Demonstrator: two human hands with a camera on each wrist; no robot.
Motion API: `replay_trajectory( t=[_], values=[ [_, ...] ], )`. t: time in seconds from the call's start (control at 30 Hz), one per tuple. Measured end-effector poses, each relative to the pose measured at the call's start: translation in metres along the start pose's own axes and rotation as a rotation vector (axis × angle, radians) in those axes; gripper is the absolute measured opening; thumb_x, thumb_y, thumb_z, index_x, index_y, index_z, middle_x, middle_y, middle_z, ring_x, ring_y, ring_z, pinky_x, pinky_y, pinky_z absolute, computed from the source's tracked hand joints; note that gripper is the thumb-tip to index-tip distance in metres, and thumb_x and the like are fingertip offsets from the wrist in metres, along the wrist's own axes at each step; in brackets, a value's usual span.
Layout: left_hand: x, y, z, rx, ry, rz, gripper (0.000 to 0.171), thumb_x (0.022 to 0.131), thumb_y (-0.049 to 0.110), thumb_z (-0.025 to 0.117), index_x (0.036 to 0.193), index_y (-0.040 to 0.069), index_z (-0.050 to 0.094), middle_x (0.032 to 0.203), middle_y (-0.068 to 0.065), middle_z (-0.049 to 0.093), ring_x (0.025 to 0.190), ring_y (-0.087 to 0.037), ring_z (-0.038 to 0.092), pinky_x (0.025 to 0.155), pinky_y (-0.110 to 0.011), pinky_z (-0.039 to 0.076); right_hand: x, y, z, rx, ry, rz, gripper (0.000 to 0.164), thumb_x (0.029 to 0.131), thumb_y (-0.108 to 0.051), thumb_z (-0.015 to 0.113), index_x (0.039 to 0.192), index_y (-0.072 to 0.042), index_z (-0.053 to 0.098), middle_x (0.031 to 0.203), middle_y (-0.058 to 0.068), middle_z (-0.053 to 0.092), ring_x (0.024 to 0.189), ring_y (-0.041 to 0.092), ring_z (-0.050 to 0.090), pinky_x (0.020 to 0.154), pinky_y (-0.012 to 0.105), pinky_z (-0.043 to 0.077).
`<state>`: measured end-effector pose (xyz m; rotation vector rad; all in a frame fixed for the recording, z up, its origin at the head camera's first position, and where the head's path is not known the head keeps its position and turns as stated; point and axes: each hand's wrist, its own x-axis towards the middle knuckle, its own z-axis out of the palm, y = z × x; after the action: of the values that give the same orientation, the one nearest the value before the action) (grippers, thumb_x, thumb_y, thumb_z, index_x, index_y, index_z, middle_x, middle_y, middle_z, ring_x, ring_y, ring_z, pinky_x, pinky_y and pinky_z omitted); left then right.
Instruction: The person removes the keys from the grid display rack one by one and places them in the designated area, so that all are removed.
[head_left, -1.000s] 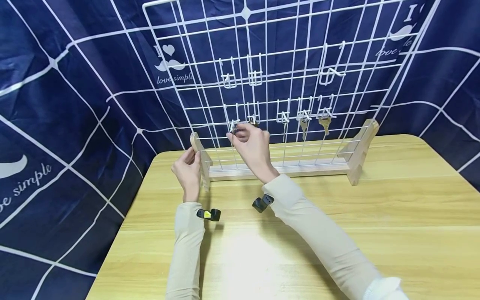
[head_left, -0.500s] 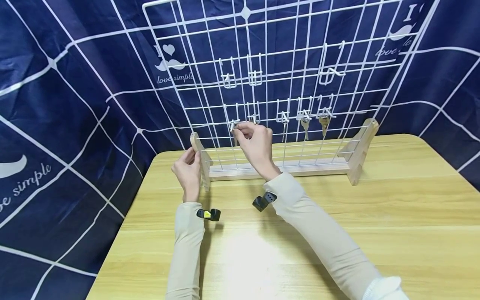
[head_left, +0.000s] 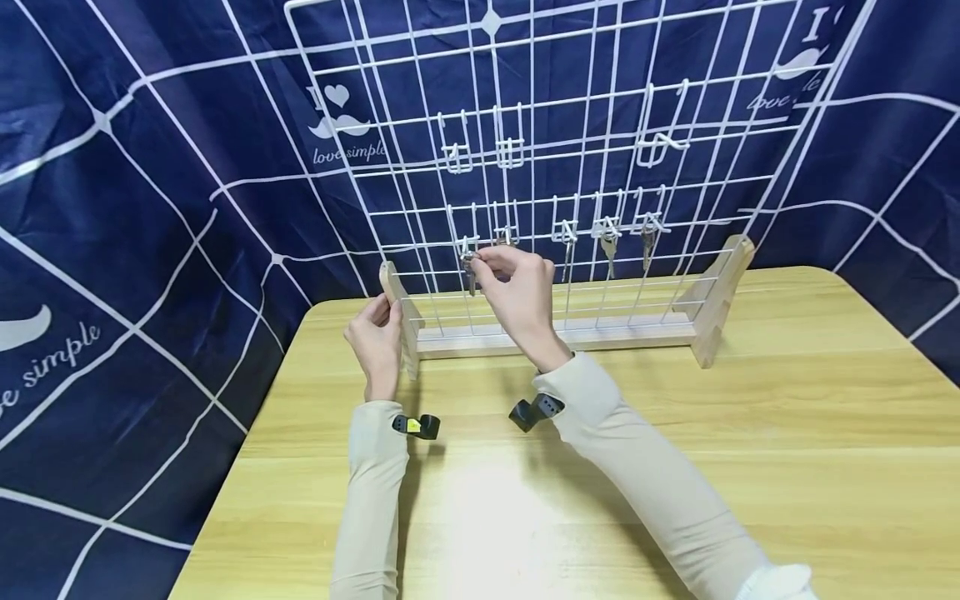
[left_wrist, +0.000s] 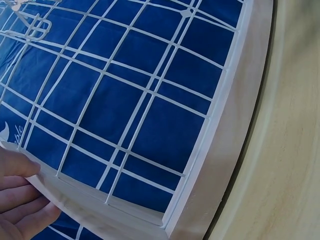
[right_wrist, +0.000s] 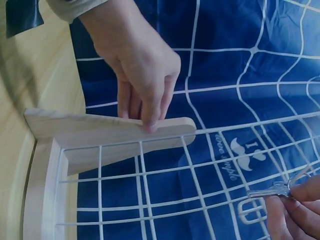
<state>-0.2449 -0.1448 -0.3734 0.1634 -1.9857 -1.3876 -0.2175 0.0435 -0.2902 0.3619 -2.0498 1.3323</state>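
Note:
My left hand (head_left: 376, 336) grips the wooden end support (head_left: 398, 302) of a white wire grid rack (head_left: 532, 106), thumb on one face and fingers on the other. In the right wrist view the same left hand (right_wrist: 142, 65) holds that support near its rounded tip. My right hand (head_left: 521, 292) pinches a silver key (right_wrist: 270, 191) by its head, at the lower row's leftmost hook (head_left: 467, 243). The key's blade points down in the head view. Whether its ring is on the hook cannot be made out.
More keys hang from hooks to the right, including a silver key (head_left: 608, 245) and a brownish key (head_left: 648, 247). Hooks in the upper row, such as the one on the right (head_left: 662, 147), bear no keys. A wooden table (head_left: 675, 433) lies below; a blue patterned cloth (head_left: 150, 250) surrounds it.
My right hand has drawn slightly right and down from the leftmost hook, and the key's blade now shows below its fingers. The keys on the right have swayed. My left hand stays put.

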Motion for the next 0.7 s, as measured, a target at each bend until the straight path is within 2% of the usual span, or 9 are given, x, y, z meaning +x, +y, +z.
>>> replay_trajectory(
  t=[0.27,0.43,0.7],
  values=[
    [-0.002,-0.002,0.0,0.023,0.005,0.011,0.02,0.086,0.005,0.069,0.104,-0.004,0.073,0.096,-0.019,0.071,0.087,-0.029,0.071,0.078,-0.037,0.058,-0.006,-0.009,-0.013,0.018,0.014,-0.017,0.01,0.086,-0.008,0.069,0.091,-0.003,0.076,0.084,0.008,0.075,0.072,0.016,0.071,0.067,0.025,0.054],
    [-0.003,-0.001,-0.001,0.026,0.005,0.012,0.02,0.086,0.005,0.069,0.104,-0.003,0.073,0.097,-0.018,0.071,0.087,-0.028,0.071,0.078,-0.038,0.058,-0.013,-0.009,-0.021,0.032,-0.011,-0.009,0.01,0.086,-0.006,0.068,0.09,-0.002,0.076,0.082,0.008,0.075,0.07,0.016,0.071,0.064,0.024,0.057],
    [-0.003,-0.001,0.0,0.014,0.006,0.004,0.021,0.086,0.004,0.069,0.105,-0.003,0.073,0.098,-0.019,0.071,0.088,-0.029,0.071,0.078,-0.037,0.058,-0.031,0.01,-0.029,0.019,-0.098,0.108,0.01,0.085,-0.005,0.069,0.092,-0.001,0.076,0.085,0.011,0.074,0.072,0.022,0.072,0.066,0.031,0.059]
  ],
)
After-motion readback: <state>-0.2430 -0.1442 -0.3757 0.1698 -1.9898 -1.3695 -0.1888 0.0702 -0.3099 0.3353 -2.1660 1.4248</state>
